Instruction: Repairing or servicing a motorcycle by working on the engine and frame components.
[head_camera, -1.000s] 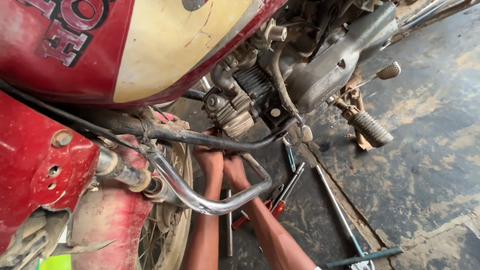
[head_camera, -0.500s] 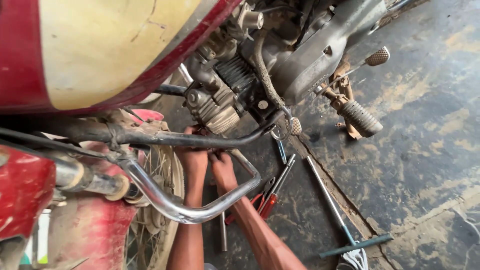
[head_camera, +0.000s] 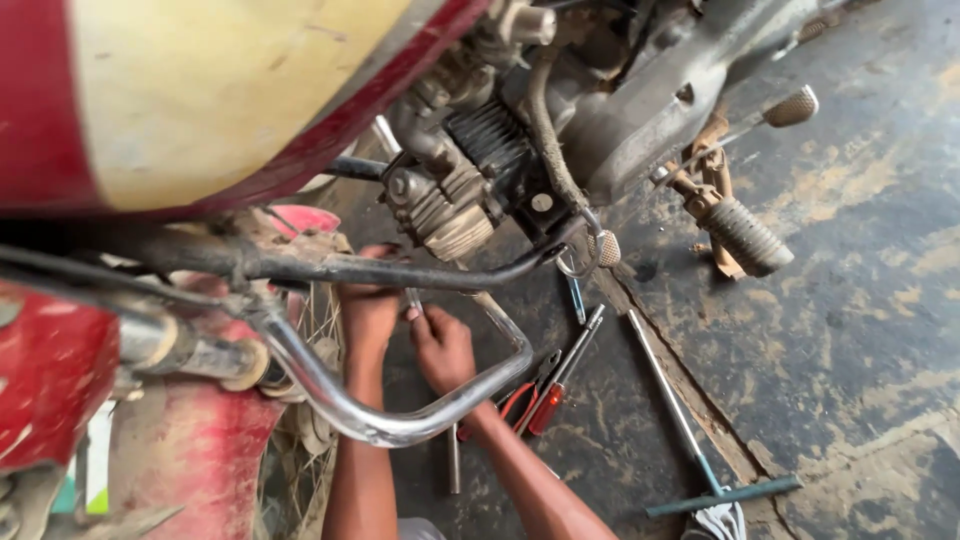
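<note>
Down low, both hands work under the front of a red and cream motorcycle, behind its curved chrome crash bar (head_camera: 400, 425).

- Left hand (head_camera: 368, 310): fingers curled and closed on something at the frame, just below the dark down-tube; what it grips is hidden by the tube, so I cannot tell the part.
- Right hand (head_camera: 442, 345): closed around a thin grey metal tool shaft (head_camera: 414, 300), which points up toward the finned grey engine cylinder (head_camera: 450, 210). The tool tip is hidden.
- Step in hand, as I judge it: a fastener low on the frame or engine mount is being turned, one hand steadying, the other driving. A next move would call for keeping the shaft square on the fastener and the wrist clear of the crash bar.

On the dirty concrete floor (head_camera: 850, 330), beside the right forearm: red-handled pliers (head_camera: 520, 400), a red-handled screwdriver (head_camera: 565, 370), a blue-handled screwdriver (head_camera: 575, 298), and farther right a long teal T-handle wrench (head_camera: 690, 440).

Labels: a small green and white sticker (head_camera: 88, 475) on the red bodywork at lower left; its print is too small to make out.
</note>
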